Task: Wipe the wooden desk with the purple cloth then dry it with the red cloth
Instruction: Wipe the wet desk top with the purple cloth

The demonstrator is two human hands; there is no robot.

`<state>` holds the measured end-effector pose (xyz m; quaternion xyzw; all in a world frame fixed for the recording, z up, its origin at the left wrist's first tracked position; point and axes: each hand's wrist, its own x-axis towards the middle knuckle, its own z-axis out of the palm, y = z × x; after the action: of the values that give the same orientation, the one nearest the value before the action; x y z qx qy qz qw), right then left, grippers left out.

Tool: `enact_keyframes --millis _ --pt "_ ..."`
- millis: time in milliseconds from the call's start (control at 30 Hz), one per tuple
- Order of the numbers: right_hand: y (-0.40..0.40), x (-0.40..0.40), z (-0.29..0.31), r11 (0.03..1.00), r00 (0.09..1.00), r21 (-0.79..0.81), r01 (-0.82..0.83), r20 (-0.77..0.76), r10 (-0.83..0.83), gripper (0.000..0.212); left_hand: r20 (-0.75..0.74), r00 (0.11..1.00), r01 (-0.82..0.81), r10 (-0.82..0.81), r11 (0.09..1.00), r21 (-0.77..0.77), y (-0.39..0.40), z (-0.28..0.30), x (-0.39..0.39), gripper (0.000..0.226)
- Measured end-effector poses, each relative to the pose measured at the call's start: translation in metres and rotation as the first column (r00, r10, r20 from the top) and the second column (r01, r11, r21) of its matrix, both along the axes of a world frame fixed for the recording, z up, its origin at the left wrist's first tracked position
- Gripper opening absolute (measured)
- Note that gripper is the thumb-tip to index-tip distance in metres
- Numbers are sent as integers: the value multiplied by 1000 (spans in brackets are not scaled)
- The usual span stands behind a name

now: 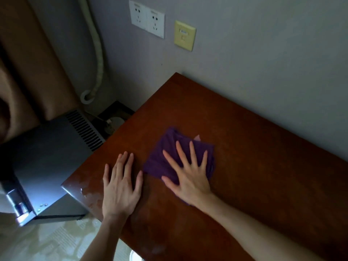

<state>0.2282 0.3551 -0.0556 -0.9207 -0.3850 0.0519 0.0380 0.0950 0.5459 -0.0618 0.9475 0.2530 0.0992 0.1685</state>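
Right hand [188, 176] flat, fingers spread, pressing purple cloth [169, 157] on desk [263, 166] mid-surface. Left hand [120, 187] open, palm down, near left edge, gripping nothing.

The wooden desk [254, 166] is reddish-brown with pale smears at its 8 o'clock corner. The cloth [169, 147] is plain purple. The wall socket plate [147, 18] is white, the smaller plate [184, 35] yellow.

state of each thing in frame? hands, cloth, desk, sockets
left hand: flat on desk, fingers spread, empty
right hand: flat, pressing on purple cloth
purple cloth: folded, lying on desk under right hand
wooden desk: wet patches near its left corner
wall sockets: nothing plugged in
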Motion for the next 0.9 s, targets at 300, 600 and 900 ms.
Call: enact_keyframes --millis 300,600,900 --pt "83 75 9 998 998 29 54 -47 -52 81 -37 999 6 -4 999 43 -2 -1 1 61" --pt "189 205 12 992 988 -29 123 -89 -125 85 -28 999 39 -36 996 81 10 0 9 56" --pt "71 136 7 986 986 47 162 -48 -160 80 8 1000 11 -12 999 34 11 1 12 56"
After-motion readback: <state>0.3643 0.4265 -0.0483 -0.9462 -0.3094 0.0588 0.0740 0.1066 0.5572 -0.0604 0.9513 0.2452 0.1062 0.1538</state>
